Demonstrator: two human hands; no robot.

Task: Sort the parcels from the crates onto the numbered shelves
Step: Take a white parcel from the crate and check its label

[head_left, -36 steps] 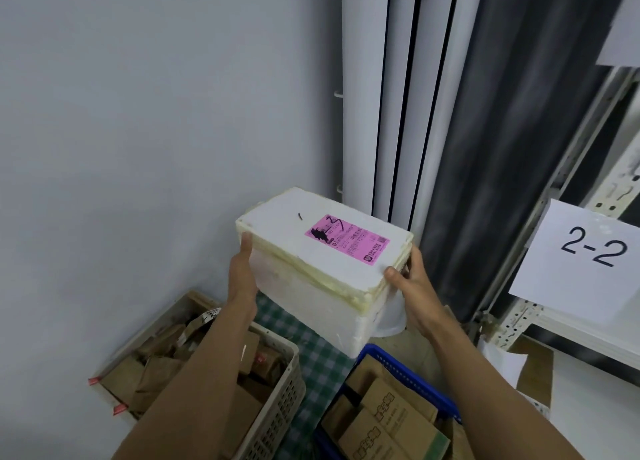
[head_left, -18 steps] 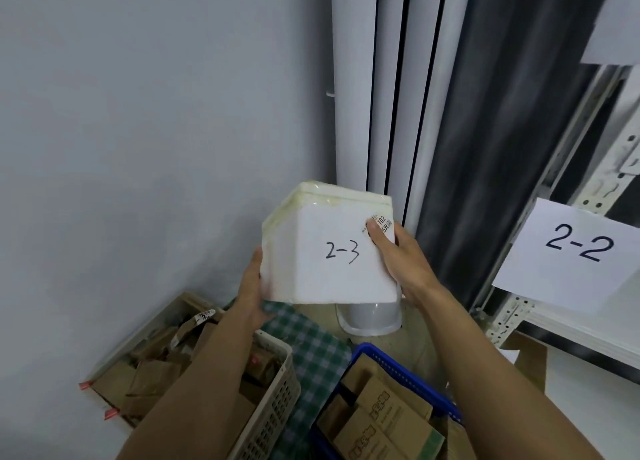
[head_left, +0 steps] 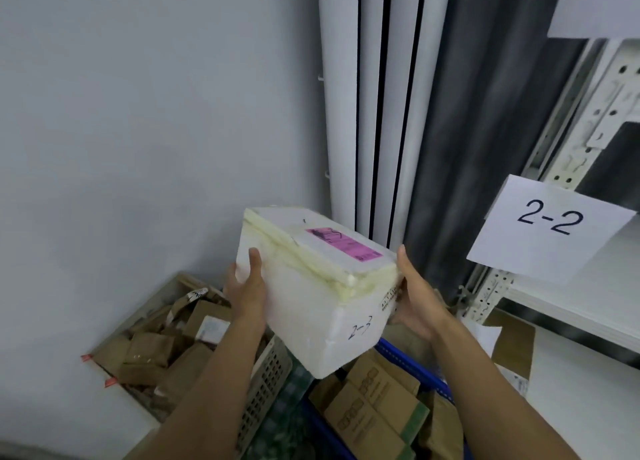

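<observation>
Above the crates [head_left: 412, 364], the foam parcel [head_left: 311, 303] sits between left hand [head_left: 246, 286] and right hand [head_left: 415, 296].

You hold a white foam parcel [head_left: 311, 307] tilted, your left hand [head_left: 246, 286] on one end, your right hand [head_left: 415, 300] on the other. Its yellowed, taped lid bears a pink label [head_left: 343, 244] (the near face reads "2-3" in pen). Below-left of the parcel, brown packets [head_left: 152, 352] lie beside a beige perforated crate [head_left: 270, 373]. Beneath the parcel, cartons [head_left: 374, 400] fill a blue crate [head_left: 412, 362]. Right of the parcel, a white shelf [head_left: 571, 307] carries a "2-2" sign [head_left: 550, 224].
</observation>
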